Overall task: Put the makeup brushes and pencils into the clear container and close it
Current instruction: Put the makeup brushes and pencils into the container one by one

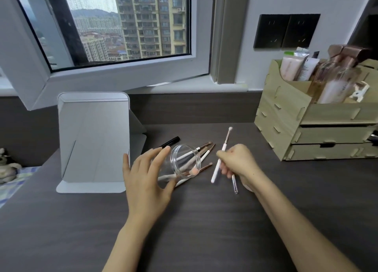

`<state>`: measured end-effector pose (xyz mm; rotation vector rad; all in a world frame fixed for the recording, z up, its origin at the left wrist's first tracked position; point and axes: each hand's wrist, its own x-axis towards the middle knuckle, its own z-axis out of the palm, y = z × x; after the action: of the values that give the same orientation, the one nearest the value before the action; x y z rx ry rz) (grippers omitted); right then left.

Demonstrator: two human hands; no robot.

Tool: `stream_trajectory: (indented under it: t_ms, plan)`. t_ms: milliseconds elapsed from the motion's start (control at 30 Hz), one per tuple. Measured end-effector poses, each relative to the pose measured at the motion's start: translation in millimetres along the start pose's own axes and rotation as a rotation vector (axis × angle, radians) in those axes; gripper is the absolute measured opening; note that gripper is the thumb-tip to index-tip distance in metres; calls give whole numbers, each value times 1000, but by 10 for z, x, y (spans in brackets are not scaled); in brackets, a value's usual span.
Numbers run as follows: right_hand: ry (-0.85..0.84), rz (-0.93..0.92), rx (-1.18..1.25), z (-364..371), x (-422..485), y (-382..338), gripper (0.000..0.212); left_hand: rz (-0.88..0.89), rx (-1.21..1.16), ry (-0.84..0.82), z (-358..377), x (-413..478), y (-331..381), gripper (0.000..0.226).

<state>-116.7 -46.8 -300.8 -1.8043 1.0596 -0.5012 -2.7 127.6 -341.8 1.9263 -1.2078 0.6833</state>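
My left hand [147, 175] grips the clear container [180, 163], tilted with its round mouth facing right and no lid on it. Behind and under the container several white-handled makeup brushes [204, 151] lie in a loose pile on the dark desk [204, 220]. A black pencil [170, 142] lies just beyond my left fingertips. My right hand [238, 162] holds a white brush with a pink tip [223, 151], pointing up and away, to the right of the container's mouth. A silver pencil [234, 184] sticks out below that hand. No lid is in view.
A white folding mirror [94, 136] stands at the left, close to my left hand. A wooden drawer organiser [306, 128] with bottles and tubes fills the right back. An open window frame [122, 75] hangs over the back of the desk.
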Motion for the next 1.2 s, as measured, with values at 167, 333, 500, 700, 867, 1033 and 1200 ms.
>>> stream_trajectory:
  t_ms: [167,333,500,700,867,1033,1200]
  plan:
    - [146,-562,732,-244,-687,-233,20,-9,16,15,-1,7,-3,73]
    - [82,-648,75,39,-692,-117,13,5,16,-1,4,4,-1,69]
    - [76,-628,112,127,-708,-132,16,15,-11,1,-27,15,-20,61]
    - [92,-720,-125,131,-749,-119,5,44,32,19,-22,16,-66,73]
    - [75,-755,31,93,-740,-54,10,62,56,22,-18,8,-93,73]
    - [0,-688,83,68,-678,7,41,88,74,32,-13,12,-104,71]
    - [181,-524,-344,76,-71,309,14,38,66,46,-17,22,-126,67]
